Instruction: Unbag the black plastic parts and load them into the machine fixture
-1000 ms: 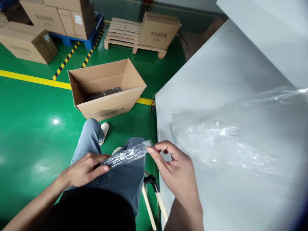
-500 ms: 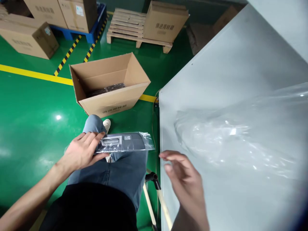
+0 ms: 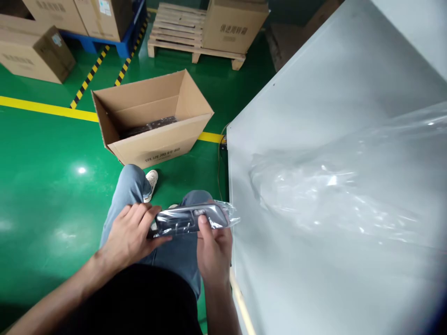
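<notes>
A dark grey plastic part in a clear bag [image 3: 185, 221] is held over my lap, with a small label on its face. My left hand [image 3: 134, 230] grips its left end, fingers on top and thumb below. Closed round the right end is my right hand [image 3: 214, 246], its thumb pressing beside the label. Loose bag film sticks out past the right end. Exactly what kind of part it is cannot be made out through the shiny film.
An open cardboard box [image 3: 164, 139] with dark wrapped pieces inside stands on the green floor ahead. To my right is a grey table [image 3: 314, 279] with clear plastic film [image 3: 307, 186] on it. Farther off are a wooden pallet [image 3: 178, 28] and closed cartons [image 3: 233, 28].
My right hand has moved left from the table edge and taken hold of the bagged part's right end. The part has shifted slightly right and tilted. My legs have moved apart.
</notes>
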`<state>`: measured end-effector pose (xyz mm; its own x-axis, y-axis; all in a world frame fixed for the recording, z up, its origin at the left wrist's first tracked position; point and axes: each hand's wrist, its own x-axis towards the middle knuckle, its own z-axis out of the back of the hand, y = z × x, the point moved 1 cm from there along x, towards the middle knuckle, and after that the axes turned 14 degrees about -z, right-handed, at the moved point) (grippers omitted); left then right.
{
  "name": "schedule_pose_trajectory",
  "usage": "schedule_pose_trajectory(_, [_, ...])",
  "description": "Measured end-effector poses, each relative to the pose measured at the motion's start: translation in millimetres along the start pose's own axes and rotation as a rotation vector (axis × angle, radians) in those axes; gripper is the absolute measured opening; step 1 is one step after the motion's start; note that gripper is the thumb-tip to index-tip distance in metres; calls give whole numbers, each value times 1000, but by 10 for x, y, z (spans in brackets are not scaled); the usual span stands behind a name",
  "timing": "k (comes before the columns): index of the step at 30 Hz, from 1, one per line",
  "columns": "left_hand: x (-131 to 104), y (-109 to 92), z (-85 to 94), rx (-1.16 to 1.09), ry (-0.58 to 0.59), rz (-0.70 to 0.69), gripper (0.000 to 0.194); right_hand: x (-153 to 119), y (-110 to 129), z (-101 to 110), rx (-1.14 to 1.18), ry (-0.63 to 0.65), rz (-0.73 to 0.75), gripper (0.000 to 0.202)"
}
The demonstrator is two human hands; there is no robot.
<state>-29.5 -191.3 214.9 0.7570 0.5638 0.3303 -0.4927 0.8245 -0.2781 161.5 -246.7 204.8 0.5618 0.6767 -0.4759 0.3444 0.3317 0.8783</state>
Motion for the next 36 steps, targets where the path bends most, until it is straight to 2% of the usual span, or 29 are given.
schedule_pose_trajectory(2, [6, -15, 27, -194, 39, 46, 59, -37, 69, 7, -4, -9, -23, 51])
schedule_pose_trajectory(4, [31, -4, 77, -407, 130, 107, 62, -84, 141, 5, -39, 19, 2, 52])
schedule_pose_trajectory(7, [81, 21, 142, -769, 276, 158, 41, -138, 219, -1, -69, 109, 45, 51])
schedule_pose_trajectory(8, [93, 22, 152, -875, 298, 157, 34, -147, 236, -2, -74, 132, 47, 50])
schedule_pose_trajectory(10, [99, 9, 148, -992, 287, 152, 32, -157, 269, -8, -83, 148, 44, 52])
schedule_pose_trajectory(16, [19, -124, 77, -801, 136, 249, 25, -197, 407, -59, -41, 136, 3, 69])
schedule_pose_trajectory(23, [-70, -193, 70, -875, 303, 442, 48, -168, 402, -62, -42, 129, -59, 71])
schedule_pose_trajectory(27, [-157, -168, 41, -1004, 225, 491, 62, -128, 371, -31, -38, 84, -9, 71])
schedule_pose_trajectory(29, [-180, -153, 32, -1039, 208, 568, 66, -117, 381, -21, -43, 70, 34, 69])
schedule_pose_trajectory(32, [-134, -142, 35, -1073, 208, 692, 70, -83, 406, -36, -42, 46, 96, 66])
schedule_pose_trajectory(36, [-48, -177, -7, -1141, 203, 735, 71, -20, 364, -100, -63, -16, 137, 61])
